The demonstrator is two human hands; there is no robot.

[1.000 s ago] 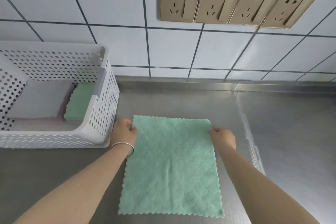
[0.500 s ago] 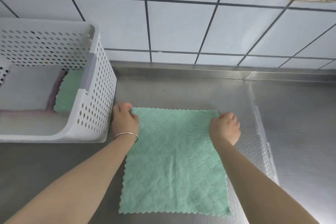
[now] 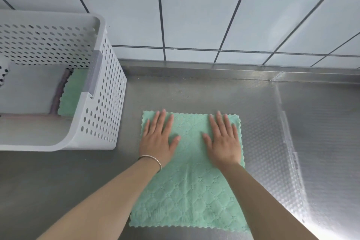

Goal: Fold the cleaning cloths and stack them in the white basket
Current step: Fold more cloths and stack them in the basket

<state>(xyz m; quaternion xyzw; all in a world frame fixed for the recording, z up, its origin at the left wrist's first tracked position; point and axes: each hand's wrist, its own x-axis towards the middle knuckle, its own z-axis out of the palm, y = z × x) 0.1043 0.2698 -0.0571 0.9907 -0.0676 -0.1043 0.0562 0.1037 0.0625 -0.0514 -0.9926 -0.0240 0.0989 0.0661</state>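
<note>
green cleaning cloth [image 3: 187, 191]: quilted, scalloped edges, lying spread flat on the steel counter [image 3: 194, 91], just right of the basket.
left hand [image 3: 158, 138]: fingers spread wide, palm pressed flat on the cloth's far-left part; grips nothing. bracelet [image 3: 153, 160] at wrist.
right hand [image 3: 224, 138]: likewise splayed flat on the far-right part; grips nothing.
step judged: smoothing before the first fold. advice: sweep palms outward to clear the faint centre crease, then pinch both far corners and bring them onto the near corners, edges aligned.
white basket [image 3: 105, 103]: perforated, left of cloth, apart from it; folded green cloth [image 3: 71, 93] and pinkish cloths [image 3: 58, 93] inside.
tiled wall [image 3: 194, 21]: far side.
</note>
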